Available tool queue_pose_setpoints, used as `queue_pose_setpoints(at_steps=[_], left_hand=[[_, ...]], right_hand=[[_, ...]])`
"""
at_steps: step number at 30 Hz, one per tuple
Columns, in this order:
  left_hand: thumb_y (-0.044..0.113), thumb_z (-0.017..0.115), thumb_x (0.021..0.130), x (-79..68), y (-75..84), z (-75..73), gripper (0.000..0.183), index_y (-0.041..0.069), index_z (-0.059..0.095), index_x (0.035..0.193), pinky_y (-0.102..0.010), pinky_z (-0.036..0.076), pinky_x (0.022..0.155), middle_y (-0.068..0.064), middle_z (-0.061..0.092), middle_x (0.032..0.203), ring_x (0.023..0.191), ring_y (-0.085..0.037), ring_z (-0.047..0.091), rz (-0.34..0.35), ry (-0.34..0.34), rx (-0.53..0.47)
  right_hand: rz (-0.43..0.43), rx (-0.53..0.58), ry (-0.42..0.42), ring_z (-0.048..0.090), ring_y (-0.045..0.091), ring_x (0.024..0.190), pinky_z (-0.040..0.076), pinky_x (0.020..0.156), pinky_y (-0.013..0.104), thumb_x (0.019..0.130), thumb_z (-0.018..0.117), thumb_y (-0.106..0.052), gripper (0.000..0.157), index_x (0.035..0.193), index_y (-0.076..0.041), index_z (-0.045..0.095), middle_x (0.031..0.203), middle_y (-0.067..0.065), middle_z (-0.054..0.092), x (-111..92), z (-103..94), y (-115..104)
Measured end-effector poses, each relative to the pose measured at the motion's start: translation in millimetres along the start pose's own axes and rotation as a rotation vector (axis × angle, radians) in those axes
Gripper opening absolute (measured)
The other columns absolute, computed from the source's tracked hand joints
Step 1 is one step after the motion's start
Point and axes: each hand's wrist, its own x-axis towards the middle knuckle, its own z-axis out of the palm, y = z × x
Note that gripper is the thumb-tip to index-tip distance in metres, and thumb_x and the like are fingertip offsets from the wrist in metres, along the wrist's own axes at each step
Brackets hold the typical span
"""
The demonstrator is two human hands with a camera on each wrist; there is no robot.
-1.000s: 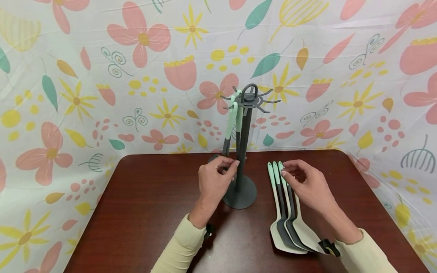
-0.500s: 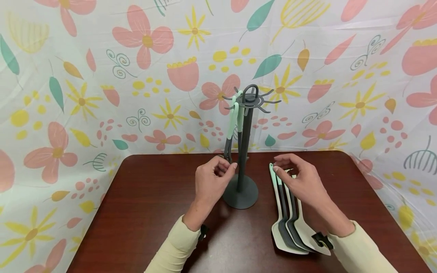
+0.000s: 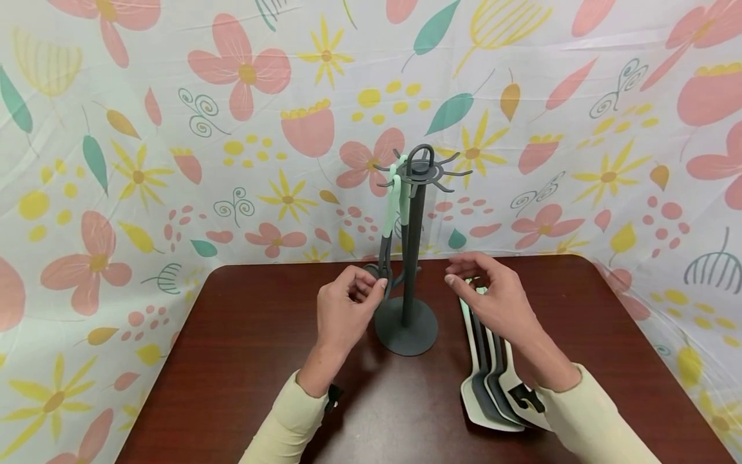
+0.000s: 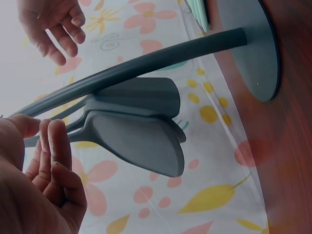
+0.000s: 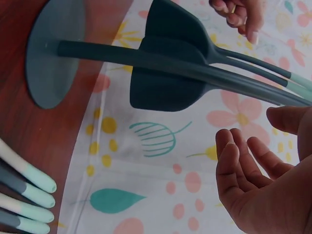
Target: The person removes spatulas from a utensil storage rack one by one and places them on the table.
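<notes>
Far left: reddish-brown tabletop (image 3: pixel 261 335), with a floral cloth (image 3: pixel 145 238) upright behind it. Next, a cream sleeve runs up to the left hand (image 3: pixel 348 309). Left hand: empty, fingers loosely bent, thumb tip near the index finger; held in the air near the lower part of the hanging utensils (image 3: pixel 391 209). Contact with them cannot be confirmed.

Hanging utensils: at least two, mint handle ends up on the left-side hooks, dark shafts and heads pointing down; in the left wrist view one broad dark head lies in front of another. Stand (image 3: pixel 413 258): dark grey, post upright, round base flat on the tabletop, loop and radiating hooks at top.

Right of the stand: a row of utensils (image 3: pixel 484 399) lying on the tabletop, cream and dark alternating, mint ends away from the wearer, heads overlapping. Right hand (image 3: pixel 493 296): empty, fingers slightly curved and parted, above the handle ends, partly covering them. Cream sleeve at far right.
</notes>
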Motion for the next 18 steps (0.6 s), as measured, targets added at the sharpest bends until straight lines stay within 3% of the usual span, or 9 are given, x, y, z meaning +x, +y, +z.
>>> queue_pose_setpoints(at_steps=[7, 18], left_hand=[[0.029, 0.081, 0.097, 1.0, -0.4, -5.2, 0.02, 0.016, 0.069, 0.107, -0.027, 0.058, 0.061, 0.012, 0.07, 0.075, 0.063, -0.002, 0.065, 0.01, 0.002, 0.018], [0.029, 0.082, 0.096, 2.8, 0.8, -8.7, 0.018, 0.019, 0.071, 0.104, -0.027, 0.06, 0.066, 0.01, 0.072, 0.083, 0.073, -0.003, 0.068, -0.016, 0.017, 0.027]], right_hand=[[-0.011, 0.05, 0.006, 0.069, 0.009, 0.099, 0.053, 0.077, 0.02, 0.101, 0.076, -0.021, 0.031, 0.131, -0.018, 0.071, 0.111, -0.001, 0.076, 4.4, 5.2, -4.9], [-0.048, 0.119, 0.045, 0.072, 0.014, 0.096, 0.057, 0.08, 0.021, 0.1, 0.078, -0.019, 0.032, 0.132, -0.017, 0.071, 0.114, 0.003, 0.076, 12.5, 19.6, -17.1]])
